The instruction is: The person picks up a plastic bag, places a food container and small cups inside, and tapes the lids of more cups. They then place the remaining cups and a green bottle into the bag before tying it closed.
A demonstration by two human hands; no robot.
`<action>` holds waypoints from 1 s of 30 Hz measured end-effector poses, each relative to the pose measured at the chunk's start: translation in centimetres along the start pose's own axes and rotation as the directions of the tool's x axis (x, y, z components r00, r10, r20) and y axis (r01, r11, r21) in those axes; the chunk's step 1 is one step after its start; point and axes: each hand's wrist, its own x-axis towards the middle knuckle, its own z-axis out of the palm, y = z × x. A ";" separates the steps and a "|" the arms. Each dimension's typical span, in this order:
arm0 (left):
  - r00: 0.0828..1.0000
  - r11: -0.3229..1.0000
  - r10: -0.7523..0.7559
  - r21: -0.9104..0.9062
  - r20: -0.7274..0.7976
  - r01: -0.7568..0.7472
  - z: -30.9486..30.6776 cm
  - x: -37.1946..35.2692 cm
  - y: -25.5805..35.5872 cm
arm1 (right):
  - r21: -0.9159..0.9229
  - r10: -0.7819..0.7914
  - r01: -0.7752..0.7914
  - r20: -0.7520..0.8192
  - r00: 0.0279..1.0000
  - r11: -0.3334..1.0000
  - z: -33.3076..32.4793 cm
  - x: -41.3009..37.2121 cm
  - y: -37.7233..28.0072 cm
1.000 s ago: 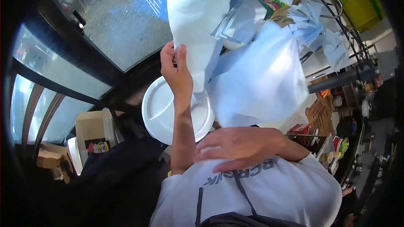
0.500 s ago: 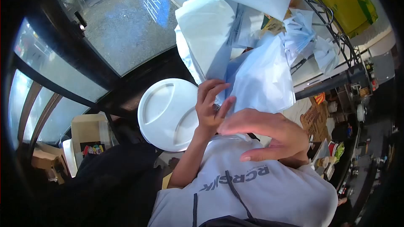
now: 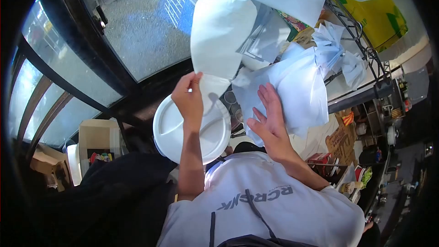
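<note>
My left hand [image 3: 188, 103] pinches the lower edge of a white paper sheet [image 3: 222, 32] between thumb and fingers. That sheet stands out from a stack of similar sheets, its upper end rounded in this view. My right hand [image 3: 273, 130] is open, fingers stretched out, over the lower part of a pale bluish-white sheet [image 3: 297, 89] spread across the rack side. Under my left forearm, a round white lid [image 3: 171, 121] with moulded recesses sits on a bucket.
A black wire rack [image 3: 366, 45] holds crumpled white paper [image 3: 329, 39] and a yellow-green bag [image 3: 375, 16]. At left is a dark-framed glass door [image 3: 141, 32]. An open cardboard box [image 3: 95, 135] stands below it. Cluttered shelves run along the right.
My hands have moved apart. The left shifted left and up and now grips the white sheet's edge; the right moved back from near the camera to the bluish sheet.
</note>
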 end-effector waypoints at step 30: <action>0.975 0.993 0.106 -0.035 -0.194 -0.115 -0.9 0.9 -1.4 | -0.814 -0.344 0.579 0.532 0.774 0.043 -0.8 0.6 -7.4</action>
